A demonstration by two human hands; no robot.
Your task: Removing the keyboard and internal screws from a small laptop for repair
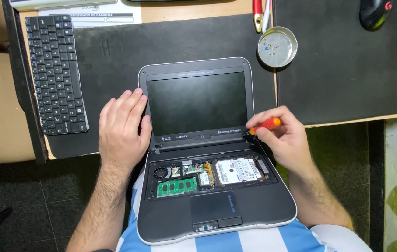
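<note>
A small grey laptop [254, 210] rests on my lap, lid open, its keyboard removed so the green memory stick [176, 186], fan and hard drive [238, 171] show. My left hand [121, 126] lies flat against the left edge of the dark screen [196, 102], steadying the lid. My right hand [282, 137] grips a small orange-handled screwdriver [266, 125], its tip at the lower right corner of the screen bezel near the hinge.
The detached black keyboard [56, 74] lies on the desk at left, beside a black mat [109, 51]. A round metal dish [277, 46] with small screws sits behind the laptop. A mouse [375, 13] rests on a large black pad [347, 65] at right. Papers lie at the top.
</note>
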